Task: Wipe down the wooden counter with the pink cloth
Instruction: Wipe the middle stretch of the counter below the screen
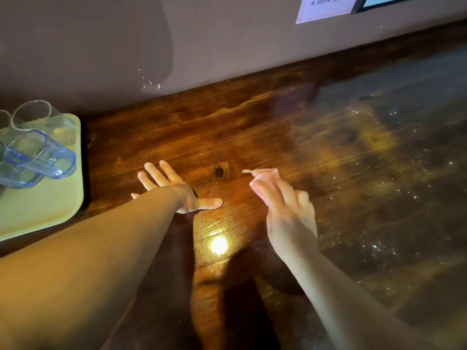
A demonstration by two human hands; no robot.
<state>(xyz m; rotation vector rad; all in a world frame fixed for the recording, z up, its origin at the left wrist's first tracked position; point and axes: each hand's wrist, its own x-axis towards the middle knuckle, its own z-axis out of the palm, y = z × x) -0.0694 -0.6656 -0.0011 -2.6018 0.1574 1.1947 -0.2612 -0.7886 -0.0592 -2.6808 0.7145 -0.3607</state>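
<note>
The wooden counter runs from left to right below a brown wall, its right part wet and speckled with droplets. My left hand lies flat on the wood with fingers spread and thumb pointing right. My right hand hovers just to its right, blurred, with its fingers curled. Its fingertips pinch a small pale pink piece that ends in a thin tip. I cannot tell whether this piece is the pink cloth. No larger cloth is in view.
A yellow tray sits at the counter's left end with clear and blue-tinted plastic cups lying on it. A paper notice hangs on the wall at top right. A lamp's reflection glares on the wood between my arms.
</note>
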